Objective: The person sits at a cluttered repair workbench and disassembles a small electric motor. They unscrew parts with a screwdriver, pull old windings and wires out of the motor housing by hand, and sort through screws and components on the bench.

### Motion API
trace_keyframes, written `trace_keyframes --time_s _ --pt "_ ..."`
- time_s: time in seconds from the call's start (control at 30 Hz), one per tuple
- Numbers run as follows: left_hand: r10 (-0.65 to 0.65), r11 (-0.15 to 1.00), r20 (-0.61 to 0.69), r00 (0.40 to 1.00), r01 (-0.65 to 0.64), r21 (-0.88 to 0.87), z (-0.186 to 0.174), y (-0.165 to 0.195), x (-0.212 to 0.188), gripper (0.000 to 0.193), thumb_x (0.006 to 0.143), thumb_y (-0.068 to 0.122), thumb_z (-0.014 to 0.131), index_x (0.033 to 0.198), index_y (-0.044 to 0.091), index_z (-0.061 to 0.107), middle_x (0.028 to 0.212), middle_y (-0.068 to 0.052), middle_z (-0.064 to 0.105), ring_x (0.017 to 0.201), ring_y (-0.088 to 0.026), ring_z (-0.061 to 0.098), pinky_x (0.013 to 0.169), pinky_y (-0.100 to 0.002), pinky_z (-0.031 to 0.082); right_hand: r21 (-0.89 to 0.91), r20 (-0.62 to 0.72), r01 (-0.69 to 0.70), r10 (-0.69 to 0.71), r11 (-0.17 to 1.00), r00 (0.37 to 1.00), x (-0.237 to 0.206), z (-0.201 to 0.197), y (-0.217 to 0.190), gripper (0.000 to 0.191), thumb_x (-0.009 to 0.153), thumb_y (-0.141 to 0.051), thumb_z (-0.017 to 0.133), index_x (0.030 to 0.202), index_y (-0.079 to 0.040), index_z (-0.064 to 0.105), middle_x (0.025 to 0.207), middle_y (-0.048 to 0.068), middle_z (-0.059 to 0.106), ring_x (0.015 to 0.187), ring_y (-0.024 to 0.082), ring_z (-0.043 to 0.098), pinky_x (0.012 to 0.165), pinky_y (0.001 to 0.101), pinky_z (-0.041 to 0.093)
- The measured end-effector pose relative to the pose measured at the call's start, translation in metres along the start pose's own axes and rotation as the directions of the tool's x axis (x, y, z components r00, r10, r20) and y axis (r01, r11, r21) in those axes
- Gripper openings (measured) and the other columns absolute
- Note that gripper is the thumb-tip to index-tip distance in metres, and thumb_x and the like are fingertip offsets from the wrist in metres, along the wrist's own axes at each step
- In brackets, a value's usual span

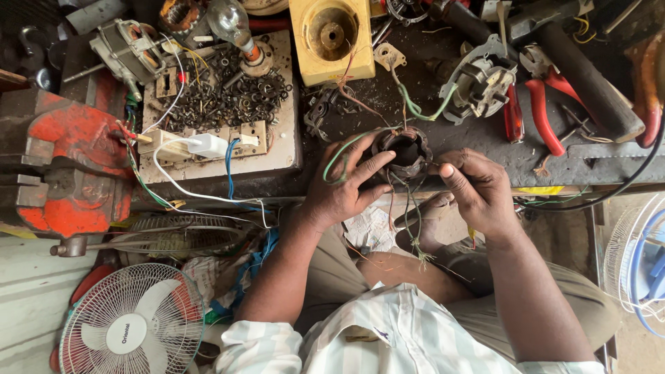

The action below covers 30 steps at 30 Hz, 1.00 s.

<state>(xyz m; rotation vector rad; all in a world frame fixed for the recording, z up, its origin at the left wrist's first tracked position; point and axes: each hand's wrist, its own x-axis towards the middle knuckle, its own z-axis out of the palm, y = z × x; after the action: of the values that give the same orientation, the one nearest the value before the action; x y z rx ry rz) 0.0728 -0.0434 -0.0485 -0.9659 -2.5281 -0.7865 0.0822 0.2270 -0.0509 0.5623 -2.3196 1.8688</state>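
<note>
The left hand is gripping a dark round wire-wound motor coil at the dark cluttered table's front edge, while the right hand is pinching its thin trailing wires beside it.

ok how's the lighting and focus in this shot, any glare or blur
Head view: soft, even daylight with no hard shadows; the left hand, right hand and dark motor winding between them are sharp; slight glare on the glass bulb; wide-angle bending shows at the edges, near the white fan.
</note>
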Motion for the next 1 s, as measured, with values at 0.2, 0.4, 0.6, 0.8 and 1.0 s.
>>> trace_keyframes --time_s 0.2,0.4,0.6,0.8,1.0 --pt "-0.002 1.000 0.016 1.000 0.002 -0.015 0.000 -0.002 0.002 0.066 0.086 0.035 0.083 0.144 0.020 0.057 0.157 -0.013 0.047 0.146 -0.033 0.047 0.117 -0.050 0.039 0.073 -0.008 -0.052 0.053 0.996 0.999 -0.002 -0.002 0.004 0.022 0.107 -0.019 0.062 0.106 0.001 0.071 0.099 0.007 0.070 0.089 0.012 0.062 0.080 0.0253 0.049" --pt "-0.042 0.996 0.079 0.996 0.036 0.078 0.000 0.000 0.003 0.054 0.088 0.037 0.078 0.136 0.018 0.064 0.152 -0.013 0.051 0.146 -0.034 0.045 0.117 -0.053 0.036 0.237 -0.022 -0.103 0.112 0.966 0.994 -0.005 -0.001 0.009 0.024 0.109 -0.019 0.061 0.111 0.003 0.070 0.107 0.007 0.072 0.102 0.011 0.066 0.092 0.0256 0.052" --pt "-0.026 0.998 0.042 0.999 0.023 0.066 0.002 -0.001 0.004 0.048 0.091 0.042 0.076 0.131 0.016 0.066 0.151 -0.013 0.053 0.146 -0.034 0.045 0.117 -0.052 0.036 0.249 -0.008 -0.135 0.141 0.959 0.990 -0.007 -0.004 0.011 0.026 0.110 -0.019 0.059 0.114 0.004 0.070 0.109 0.008 0.074 0.105 0.013 0.067 0.096 0.0272 0.053" --pt "-0.023 0.997 0.029 0.999 0.021 0.074 0.003 -0.001 0.004 0.048 0.092 0.045 0.075 0.130 0.016 0.067 0.149 -0.014 0.054 0.146 -0.033 0.045 0.117 -0.052 0.036 0.324 0.003 -0.170 0.179 0.931 0.984 -0.007 -0.004 0.013 0.027 0.110 -0.020 0.058 0.119 0.005 0.067 0.112 0.010 0.074 0.109 0.015 0.068 0.100 0.0288 0.052" --pt "-0.026 0.996 0.033 0.999 0.024 0.086 0.003 0.000 0.004 0.048 0.092 0.045 0.075 0.130 0.016 0.067 0.150 -0.014 0.054 0.146 -0.033 0.045 0.117 -0.053 0.036 0.371 -0.005 -0.155 0.169 0.916 0.986 -0.008 -0.003 0.018 0.027 0.112 -0.017 0.054 0.120 0.006 0.065 0.113 0.012 0.073 0.111 0.017 0.069 0.103 0.0316 0.053"
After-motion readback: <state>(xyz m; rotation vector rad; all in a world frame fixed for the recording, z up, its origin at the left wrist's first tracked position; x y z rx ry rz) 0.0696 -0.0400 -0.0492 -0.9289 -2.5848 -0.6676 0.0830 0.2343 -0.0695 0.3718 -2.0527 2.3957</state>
